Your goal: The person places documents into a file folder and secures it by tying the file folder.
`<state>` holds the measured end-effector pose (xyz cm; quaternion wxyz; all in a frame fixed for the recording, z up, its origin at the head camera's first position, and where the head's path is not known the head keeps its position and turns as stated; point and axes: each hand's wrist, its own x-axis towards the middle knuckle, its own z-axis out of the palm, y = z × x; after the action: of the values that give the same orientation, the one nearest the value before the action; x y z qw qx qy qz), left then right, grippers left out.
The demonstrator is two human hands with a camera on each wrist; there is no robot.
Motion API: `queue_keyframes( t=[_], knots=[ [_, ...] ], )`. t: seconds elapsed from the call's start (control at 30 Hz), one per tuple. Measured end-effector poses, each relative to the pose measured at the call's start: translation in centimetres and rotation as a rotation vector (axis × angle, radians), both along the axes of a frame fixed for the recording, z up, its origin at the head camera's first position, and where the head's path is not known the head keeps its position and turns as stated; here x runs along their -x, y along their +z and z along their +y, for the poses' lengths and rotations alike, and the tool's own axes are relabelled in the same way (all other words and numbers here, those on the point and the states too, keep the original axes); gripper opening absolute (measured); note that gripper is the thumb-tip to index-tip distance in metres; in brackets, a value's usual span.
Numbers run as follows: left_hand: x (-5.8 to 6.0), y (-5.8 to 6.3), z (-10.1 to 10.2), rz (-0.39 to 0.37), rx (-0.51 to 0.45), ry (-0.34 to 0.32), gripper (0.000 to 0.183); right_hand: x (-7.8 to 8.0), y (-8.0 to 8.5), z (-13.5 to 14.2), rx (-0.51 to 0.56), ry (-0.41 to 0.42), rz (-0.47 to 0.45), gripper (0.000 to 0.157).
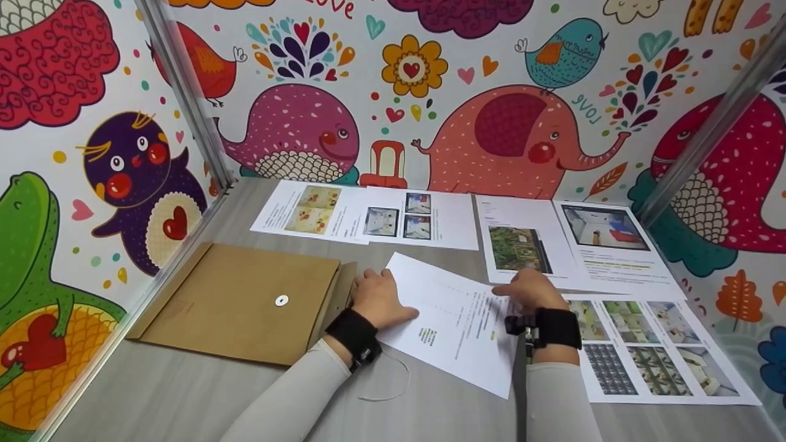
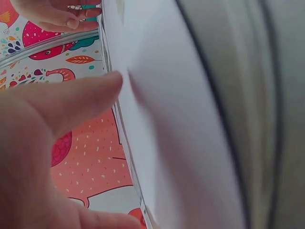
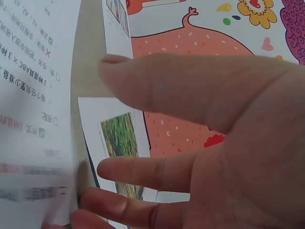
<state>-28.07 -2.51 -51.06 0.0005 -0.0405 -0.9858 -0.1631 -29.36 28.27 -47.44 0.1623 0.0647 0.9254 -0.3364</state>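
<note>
A printed white sheet (image 1: pixel 451 325) lies at a slant on the table between my hands. At its left edge rests my left hand (image 1: pixel 381 301), spread wide; the thumb (image 2: pixel 90 98) reaches over the paper and its tip appears to touch it. My right hand (image 1: pixel 535 291) is at the sheet's upper right edge. Its thumb and fingers (image 3: pixel 147 171) are extended and apart beside that edge in the right wrist view, and the lowest fingertips are partly cut off. Just left of my left hand lies a brown paper file envelope (image 1: pixel 245 307) with a white button.
Two printed pages (image 1: pixel 424 218) lie along the back of the table. More pages with pictures (image 1: pixel 608 245) are at the back right, and a sheet of photos (image 1: pixel 663 353) is at the right. A thin white string (image 1: pixel 393 396) lies in front. Patterned walls with metal posts (image 1: pixel 187 92) enclose the table.
</note>
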Motion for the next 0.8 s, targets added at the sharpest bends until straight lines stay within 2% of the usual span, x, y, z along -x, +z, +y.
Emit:
queue_keyframes(
  t=[0.23,0.47,0.57,0.7,0.8],
  knots=[
    [0.1,-0.1,0.1,-0.003,0.012,0.020,0.099,0.3,-0.7,-1.0,0.123,0.003,-0.008,0.053],
    [0.0,0.0,0.1,0.033,0.019,0.000,0.097,0.4,-0.8,-1.5,0.398,0.043,-0.108,0.046],
    [-0.1,0.0,0.1,0.046,0.017,-0.008,0.096,0.6,-1.0,-1.8,0.456,0.089,-0.139,0.045],
    [-0.2,-0.1,0.2,0.033,0.013,0.007,0.096,0.9,-1.3,-2.3,0.489,0.204,-0.164,0.050],
    [-0.2,-0.1,0.2,0.022,0.012,0.014,0.095,1.2,-1.4,-2.6,0.461,0.295,-0.137,0.052]
  ],
)
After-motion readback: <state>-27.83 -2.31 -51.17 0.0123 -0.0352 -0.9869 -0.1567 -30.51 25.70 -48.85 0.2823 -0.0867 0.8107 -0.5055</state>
